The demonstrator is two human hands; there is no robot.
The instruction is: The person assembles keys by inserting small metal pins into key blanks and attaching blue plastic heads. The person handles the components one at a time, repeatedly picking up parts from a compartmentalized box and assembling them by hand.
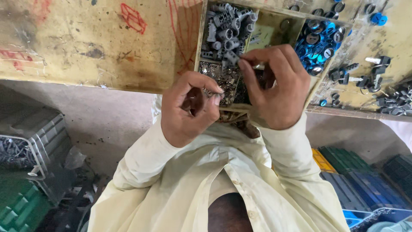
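Observation:
My left hand (191, 107) is closed, its fingertips pinching a small metal piece (213, 92) over the divided wooden tray (200, 38). My right hand (274, 86) holds a small grey plastic part (231, 57) between thumb and fingers, just above and to the right of the left hand. Both hands hover over the tray's near compartment of small dark metal pieces (223, 77). Behind it lies a heap of grey plastic parts (225, 28). To the right, another compartment holds blue and black round caps (317, 43).
The worn yellowish workbench (86, 47) carries red scribbles. Several dark assembled parts (377, 79) lie on it at the right. On the floor, a grey crate of metal parts (30, 141) and a green crate (17, 210) stand left; yellow, green and blue crates (356, 180) stand right.

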